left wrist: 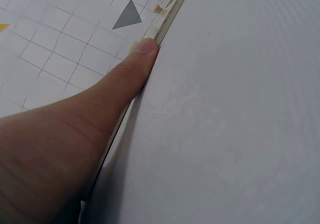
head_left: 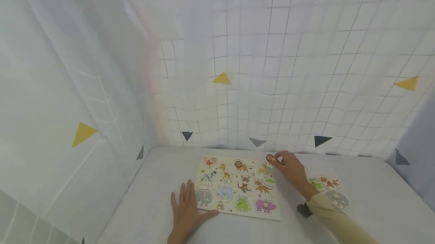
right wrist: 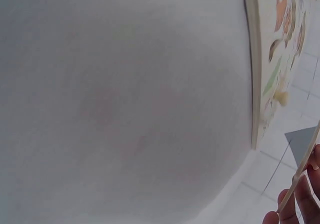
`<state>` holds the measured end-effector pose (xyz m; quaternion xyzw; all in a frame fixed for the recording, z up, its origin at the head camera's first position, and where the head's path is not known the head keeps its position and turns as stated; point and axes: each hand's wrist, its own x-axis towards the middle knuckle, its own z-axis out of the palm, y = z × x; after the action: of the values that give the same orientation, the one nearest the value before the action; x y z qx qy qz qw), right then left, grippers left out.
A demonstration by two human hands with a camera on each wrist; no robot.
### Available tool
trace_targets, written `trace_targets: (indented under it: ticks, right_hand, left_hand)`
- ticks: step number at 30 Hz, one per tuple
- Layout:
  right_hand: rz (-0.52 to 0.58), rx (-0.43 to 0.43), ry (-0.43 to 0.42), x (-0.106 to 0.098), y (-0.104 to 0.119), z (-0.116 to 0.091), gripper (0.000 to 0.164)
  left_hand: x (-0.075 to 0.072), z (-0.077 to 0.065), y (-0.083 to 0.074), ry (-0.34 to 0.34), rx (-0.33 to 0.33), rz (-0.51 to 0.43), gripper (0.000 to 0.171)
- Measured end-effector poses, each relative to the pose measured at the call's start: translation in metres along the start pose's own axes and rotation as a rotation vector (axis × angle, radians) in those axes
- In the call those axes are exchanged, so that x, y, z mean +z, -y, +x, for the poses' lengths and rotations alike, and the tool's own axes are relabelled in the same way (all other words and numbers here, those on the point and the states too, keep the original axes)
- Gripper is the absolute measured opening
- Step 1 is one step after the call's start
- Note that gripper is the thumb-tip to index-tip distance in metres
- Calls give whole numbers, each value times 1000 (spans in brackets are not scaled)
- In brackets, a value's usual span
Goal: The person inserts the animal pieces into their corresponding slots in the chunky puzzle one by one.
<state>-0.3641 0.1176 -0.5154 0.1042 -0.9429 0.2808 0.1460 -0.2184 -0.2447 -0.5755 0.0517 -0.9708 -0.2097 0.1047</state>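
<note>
A wooden animal puzzle board (head_left: 251,196) lies flat on the white surface, showing a zebra, giraffe, frog, purple hippo and several other animals. My left hand (head_left: 186,213) rests at its front left corner, fingers straight and spread. In the left wrist view the left thumb (left wrist: 120,84) lies along the board's front edge. Above the back right corner, my right hand (head_left: 293,168) pinches a lion puzzle piece (head_left: 269,158) between thumb and fingers. The right wrist view shows that lion piece (right wrist: 295,181) edge-on as a thin, tilted slab, with fingertips on it.
Right of the board, partly beside the sleeve (head_left: 334,215), lie a frog piece (head_left: 316,183), an orange-brown animal piece (head_left: 329,182) and an elephant piece (head_left: 338,199). A white cloth wall (head_left: 238,115) with grid lines and triangles stands close behind the board.
</note>
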Motion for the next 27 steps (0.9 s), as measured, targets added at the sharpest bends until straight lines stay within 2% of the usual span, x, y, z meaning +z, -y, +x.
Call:
trace_targets:
  ticks: [9, 21, 27]
  right_hand:
    - [32, -51, -18, 15, 21, 4, 22]
    - [38, -111, -8, 34, 46, 6, 21]
    - [31, -109, 16, 42, 57, 7, 20]
  left_hand:
    - [4, -1, 1, -51, 24, -14, 142]
    - [-2, -1, -4, 4, 4, -1, 141]
    - [-6, -3, -5, 16, -2, 11, 140]
